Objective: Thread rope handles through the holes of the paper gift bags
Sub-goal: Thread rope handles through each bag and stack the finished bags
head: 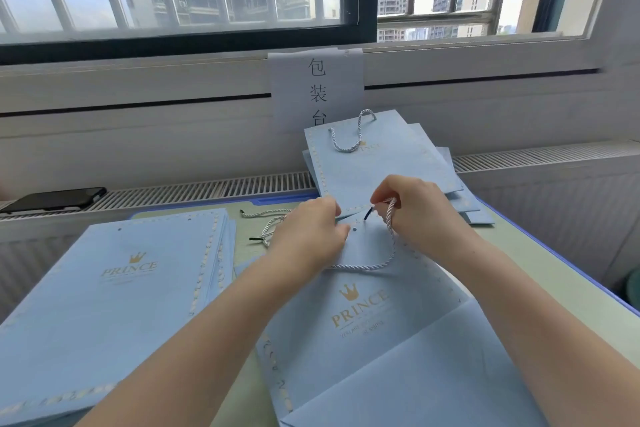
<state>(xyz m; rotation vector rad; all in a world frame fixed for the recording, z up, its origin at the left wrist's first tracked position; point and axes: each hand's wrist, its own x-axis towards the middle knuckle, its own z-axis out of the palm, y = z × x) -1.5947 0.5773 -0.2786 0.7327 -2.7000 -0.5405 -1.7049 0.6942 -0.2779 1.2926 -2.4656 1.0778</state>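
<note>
A flat light-blue paper gift bag (367,315) with a gold crown and "PRINCE" print lies in front of me. My left hand (308,232) pinches the bag's top edge beside a small punched hole (354,229). My right hand (412,208) grips a white twisted rope handle (389,253), and its dark tip (369,213) points down toward the top edge. The rope loops back over the bag's face.
A stack of flat blue bags (114,288) lies at the left. Bags with rope handles fitted (381,156) are piled at the back. Loose ropes (266,215) lie behind my left hand. A black phone (55,199) rests on the radiator grille.
</note>
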